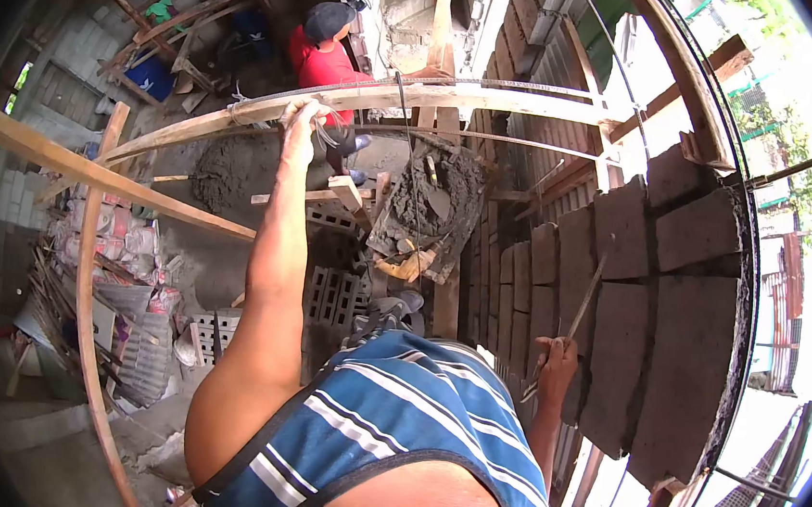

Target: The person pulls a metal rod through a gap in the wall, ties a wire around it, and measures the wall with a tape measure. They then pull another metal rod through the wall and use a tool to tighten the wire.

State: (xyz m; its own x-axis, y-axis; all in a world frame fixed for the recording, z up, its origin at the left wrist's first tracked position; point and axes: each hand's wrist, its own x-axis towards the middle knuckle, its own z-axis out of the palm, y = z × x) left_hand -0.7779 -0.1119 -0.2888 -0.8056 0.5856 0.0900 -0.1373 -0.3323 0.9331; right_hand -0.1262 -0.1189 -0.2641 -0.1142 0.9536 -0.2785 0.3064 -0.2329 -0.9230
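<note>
My left hand reaches up and forward, its fingers closed over the long wooden beam that crosses in front of me. Loops of thin wire hang right beside those fingers. Lower on the right, my right hand is closed around a thin rod, whose upper end points up along the wall. Rows of grey concrete blocks with dark mortar joints make up this wall, close beside the rod.
Below me is a mortar board with wet mortar and a trowel. A person in a red shirt stands beyond the beam. Hollow blocks sit on the floor; slanting timber and stacked bags are at left.
</note>
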